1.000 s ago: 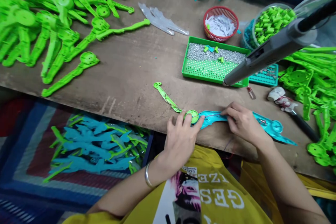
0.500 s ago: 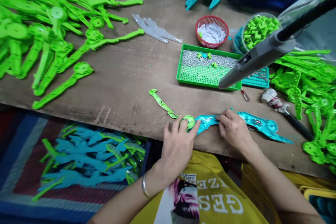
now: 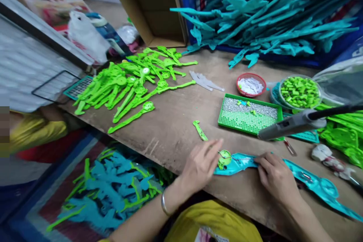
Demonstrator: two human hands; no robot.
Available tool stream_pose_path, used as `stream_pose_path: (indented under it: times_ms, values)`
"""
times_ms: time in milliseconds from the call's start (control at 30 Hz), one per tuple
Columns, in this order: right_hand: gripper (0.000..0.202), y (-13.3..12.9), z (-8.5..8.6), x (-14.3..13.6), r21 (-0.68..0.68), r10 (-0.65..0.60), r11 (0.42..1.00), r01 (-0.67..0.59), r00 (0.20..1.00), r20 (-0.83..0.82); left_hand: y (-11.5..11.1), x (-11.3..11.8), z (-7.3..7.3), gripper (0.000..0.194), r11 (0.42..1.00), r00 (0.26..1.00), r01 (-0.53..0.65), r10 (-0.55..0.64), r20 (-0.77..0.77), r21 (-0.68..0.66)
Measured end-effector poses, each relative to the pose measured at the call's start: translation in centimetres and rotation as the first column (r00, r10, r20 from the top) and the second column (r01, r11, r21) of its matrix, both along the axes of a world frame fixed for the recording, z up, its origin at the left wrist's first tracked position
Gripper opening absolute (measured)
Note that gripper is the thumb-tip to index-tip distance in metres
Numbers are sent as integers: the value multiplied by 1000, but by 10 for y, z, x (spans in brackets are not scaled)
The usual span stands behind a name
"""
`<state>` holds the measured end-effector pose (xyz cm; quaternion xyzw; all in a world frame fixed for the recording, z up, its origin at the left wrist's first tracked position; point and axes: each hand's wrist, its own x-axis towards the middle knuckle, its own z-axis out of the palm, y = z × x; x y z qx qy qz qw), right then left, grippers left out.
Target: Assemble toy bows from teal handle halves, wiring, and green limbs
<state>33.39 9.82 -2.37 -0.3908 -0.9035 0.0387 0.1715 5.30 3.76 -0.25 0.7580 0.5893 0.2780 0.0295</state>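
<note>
A long turquoise plastic shell lies along the table's front edge, with inner recesses and small metal bits showing. On its left end sits a round green plastic piece with a thin dark wire or line across it. My left hand is just left of the round piece, fingers stretched out over the lower end of a slim green plastic arm. What lies beneath those fingers is hidden. My right hand is closed, its fingertips pinching the turquoise shell near its middle.
Beyond my hands stand a green tray of small metal parts, a red basket and a tub of green pieces. A grey-headed tool hangs at right. Green parts pile up left. Another person's yellow sleeve shows.
The view has tilted up and swung left, bringing in the far bin and another person. My left hand has come off the round green piece to its left. My right hand keeps its grip.
</note>
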Motion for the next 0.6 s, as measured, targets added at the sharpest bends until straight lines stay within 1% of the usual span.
stream_pose_path:
  times_ms: [33, 100, 133, 233, 300, 333, 367, 433, 533, 600]
  values:
    - [20, 0, -1, 1, 1, 6, 1000, -6, 1000, -6, 17, -14, 3, 42, 998, 998, -57, 58, -27, 32]
    - [20, -2, -2, 1, 6, 12, 1000, -12, 1000, -15, 64, -41, 7, 37, 990, 974, -136, 125, -191, -44]
    - [20, -3, -3, 1, 10, 10, 1000, -10, 1000, -17, 91, -53, 7, 35, 979, 946, -180, 145, -290, -95]
    - [20, -5, -3, -1, 25, 6, 1000, -6, 1000, -4, 173, -78, 2, 33, 974, 925, -193, 140, -352, -119]
    - [19, -8, 0, 0, 32, 6, 999, -6, 1000, 2, 215, -86, -5, 33, 977, 922, -160, 97, -376, -139]
    - [19, -9, 2, 1, 38, 9, 999, -9, 1000, -5, 230, -89, -8, 33, 979, 921, -136, 69, -384, -151]
    - [19, -10, 6, 2, 48, 15, 999, -15, 1000, -16, 241, -91, -11, 33, 981, 921, -108, 37, -388, -162]
    - [19, -12, 14, 5, 82, 29, 996, -25, 998, -51, 257, -96, -15, 32, 982, 922, -37, -39, -385, -187]
    - [23, -15, 25, 7, 140, 62, 989, -46, 992, -113, 268, -105, -14, 27, 978, 924, 62, -131, -358, -198]
    - [27, -17, 30, 7, 170, 93, 983, -68, 985, -144, 270, -112, -9, 22, 979, 932, 106, -159, -326, -174]
